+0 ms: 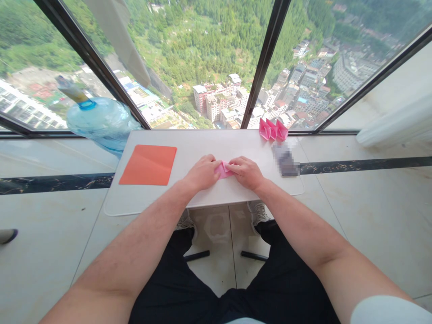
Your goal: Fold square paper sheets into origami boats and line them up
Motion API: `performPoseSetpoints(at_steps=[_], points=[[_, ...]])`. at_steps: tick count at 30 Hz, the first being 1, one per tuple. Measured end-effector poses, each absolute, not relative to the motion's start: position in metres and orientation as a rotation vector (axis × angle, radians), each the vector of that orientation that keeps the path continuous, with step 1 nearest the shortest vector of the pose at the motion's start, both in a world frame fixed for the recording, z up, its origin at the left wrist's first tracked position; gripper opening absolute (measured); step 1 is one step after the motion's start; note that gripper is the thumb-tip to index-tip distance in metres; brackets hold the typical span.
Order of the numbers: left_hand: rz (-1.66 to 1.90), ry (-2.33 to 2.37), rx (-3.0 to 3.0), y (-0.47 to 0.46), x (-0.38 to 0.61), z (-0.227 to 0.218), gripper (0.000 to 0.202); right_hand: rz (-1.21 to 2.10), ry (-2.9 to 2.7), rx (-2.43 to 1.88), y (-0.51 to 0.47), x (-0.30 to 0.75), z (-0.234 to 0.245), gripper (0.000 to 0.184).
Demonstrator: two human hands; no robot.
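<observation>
A small folded piece of pink paper (pixel 223 171) lies at the middle of the white table, between both hands. My left hand (pixel 204 173) presses on its left side, fingers closed on the edge. From the right, my right hand (pixel 245 173) pinches the paper's upper right part with thumb and fingers. A crease or flap shows in the strip between the fingertips; the rest of the paper is hidden under the hands.
An orange-red stack of paper sheets (pixel 148 165) lies at the left of the white table (pixel 202 139). Folded pink paper pieces (pixel 273 130) stand at the back right corner, with a blurred-out phone-like object (pixel 286 163) in front. A large blue water bottle (pixel 101 121) is beyond the table's left edge.
</observation>
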State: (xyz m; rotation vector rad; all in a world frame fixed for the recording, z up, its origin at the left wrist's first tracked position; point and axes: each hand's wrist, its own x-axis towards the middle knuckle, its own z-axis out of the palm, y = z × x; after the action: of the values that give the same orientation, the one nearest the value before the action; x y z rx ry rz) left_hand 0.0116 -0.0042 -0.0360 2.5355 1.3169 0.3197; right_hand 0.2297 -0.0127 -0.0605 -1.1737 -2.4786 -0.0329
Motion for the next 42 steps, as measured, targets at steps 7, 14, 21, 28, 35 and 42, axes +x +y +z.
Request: performPoseSetpoints(at_steps=[7, 14, 21, 28, 35, 42], points=[[0.306, 1.383, 2.592, -0.0101, 0.0168, -0.0335, 0.035, 0.012, -2.412, -1.202, -0.0111, 0.2282, -0.0632, 0.028], [0.246, 1.428, 2.61, -0.0087, 0.0176, -0.0327, 0.03, -0.066, -2.462, -1.139, -0.0121, 0.2297, -0.0644, 0.029], [0.262, 1.451, 2.574, -0.0084, 0.0183, -0.0326, 0.029, -0.026, -2.497, -1.128, -0.0132, 0.2293, -0.0613, 0.028], [0.263, 1.493, 2.556, -0.0102, 0.0196, -0.031, 0.032, -0.058, -2.526, -1.124, -0.0146, 0.2295, -0.0602, 0.028], [0.29, 1.469, 2.589, -0.0119, 0.0178, -0.0357, 0.042, 0.018, -2.52, -1.113, -0.0137, 0.2292, -0.0585, 0.026], [0.258, 1.444, 2.619, -0.0101, 0.0183, -0.036, 0.036, -0.017, -2.552, -1.122, -0.0144, 0.2289, -0.0564, 0.026]])
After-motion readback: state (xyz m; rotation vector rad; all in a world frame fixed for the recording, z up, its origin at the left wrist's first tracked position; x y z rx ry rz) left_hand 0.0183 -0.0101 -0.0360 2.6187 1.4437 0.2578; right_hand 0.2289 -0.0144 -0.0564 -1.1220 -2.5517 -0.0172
